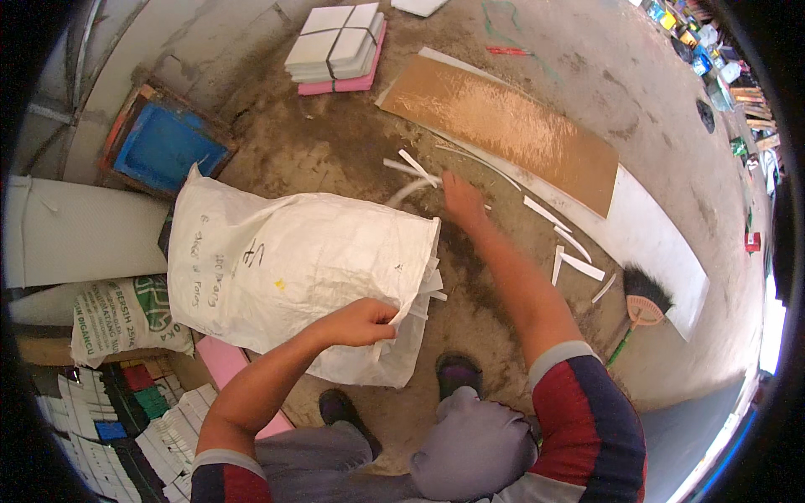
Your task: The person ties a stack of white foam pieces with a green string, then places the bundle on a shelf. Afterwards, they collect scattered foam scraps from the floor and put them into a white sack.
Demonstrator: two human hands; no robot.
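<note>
A large white woven sack (319, 251) with handwriting on it lies on its side, its mouth facing right. White offcuts (431, 287) stick out of the opening. My left hand (362, 323) is closed around the edge of the sack's mouth. Farther off, just above the floor, my right hand (463, 201) is closed on some thin white strips (412, 186), blurred by motion. To the right of that hand, several more white strips (580, 267) are scattered on the floor.
Beyond the strips lie a brown sheet (511, 126) and a white sheet (662, 243). A broom (644, 303) rests at the right. A strapped stack of white sheets (335, 46) stands at the back. A blue tray (172, 144) and a smaller printed sack (130, 318) are at the left.
</note>
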